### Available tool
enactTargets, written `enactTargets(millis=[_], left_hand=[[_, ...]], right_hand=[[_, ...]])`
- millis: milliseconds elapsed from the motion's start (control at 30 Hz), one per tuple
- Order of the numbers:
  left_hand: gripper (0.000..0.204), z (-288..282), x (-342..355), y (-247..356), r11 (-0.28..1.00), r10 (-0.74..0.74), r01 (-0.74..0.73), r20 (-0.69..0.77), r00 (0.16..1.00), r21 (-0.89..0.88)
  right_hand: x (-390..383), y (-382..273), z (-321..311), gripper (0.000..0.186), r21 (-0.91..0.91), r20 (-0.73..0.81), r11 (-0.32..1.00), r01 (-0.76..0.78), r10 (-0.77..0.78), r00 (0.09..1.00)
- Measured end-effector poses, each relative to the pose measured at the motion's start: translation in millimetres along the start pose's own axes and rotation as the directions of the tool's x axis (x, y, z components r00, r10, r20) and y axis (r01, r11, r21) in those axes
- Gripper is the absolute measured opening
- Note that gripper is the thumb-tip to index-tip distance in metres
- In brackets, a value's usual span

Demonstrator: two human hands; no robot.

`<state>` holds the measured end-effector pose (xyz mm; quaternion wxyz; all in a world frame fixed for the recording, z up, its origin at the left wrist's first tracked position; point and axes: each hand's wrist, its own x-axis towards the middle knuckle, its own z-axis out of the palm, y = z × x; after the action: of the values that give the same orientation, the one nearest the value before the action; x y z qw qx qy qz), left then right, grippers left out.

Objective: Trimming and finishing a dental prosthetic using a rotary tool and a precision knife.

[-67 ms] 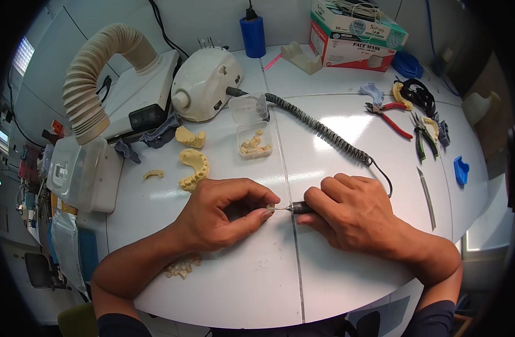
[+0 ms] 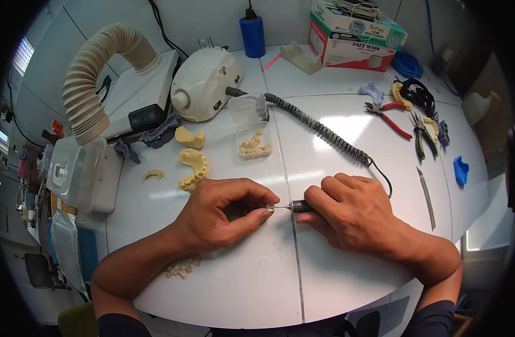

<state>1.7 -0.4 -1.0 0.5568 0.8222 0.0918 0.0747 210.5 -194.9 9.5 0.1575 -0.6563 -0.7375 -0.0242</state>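
Between thumb and fingertips, my left hand (image 2: 221,216) pinches a small cream tooth-like piece (image 2: 270,208), mostly covered by the fingers. My right hand (image 2: 353,216) is wrapped round a dark rotary handpiece (image 2: 300,206), level and pointing left. Its thin metal bur (image 2: 281,208) reaches the piece; whether it presses on it I cannot tell. A cord runs from behind my right hand to a coiled cable (image 2: 325,132), joined to the white motor unit (image 2: 207,84). Beyond my left hand lies a yellow plaster dental cast (image 2: 194,167). Tooth-coloured fragments (image 2: 181,266) are heaped by my left forearm.
An open clear box (image 2: 254,150) holds several tooth-like pieces. Red-handled cutters (image 2: 389,118), green-handled pliers (image 2: 422,137) and a knife-like blade (image 2: 426,199) lie at right. A ribbed hose (image 2: 83,84) and lidded plastic tub (image 2: 83,174) stand at left. Mask boxes (image 2: 356,39) are stacked behind.
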Motion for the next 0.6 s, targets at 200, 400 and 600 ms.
enactTargets(millis=[200,400,600], left_hand=[[0.020,-2.3,-0.5,2.0,1.000,0.024,-0.024,-0.008,1.000,0.002],[0.020,-1.2,-1.1,1.5,1.000,0.013,-0.013,-0.019,1.000,0.013],[0.020,-0.9,-1.1,0.3,1.000,0.000,-0.001,-0.019,1.000,-0.003]], right_hand=[[2.6,-1.7,0.6,0.034,-0.004,-0.004,1.000,-0.013,0.013,1.000],[2.2,-0.8,1.0,0.034,-0.007,-0.018,1.000,0.009,-0.009,1.000],[2.1,-1.6,0.8,0.034,0.001,-0.004,1.000,-0.014,0.014,1.000]])
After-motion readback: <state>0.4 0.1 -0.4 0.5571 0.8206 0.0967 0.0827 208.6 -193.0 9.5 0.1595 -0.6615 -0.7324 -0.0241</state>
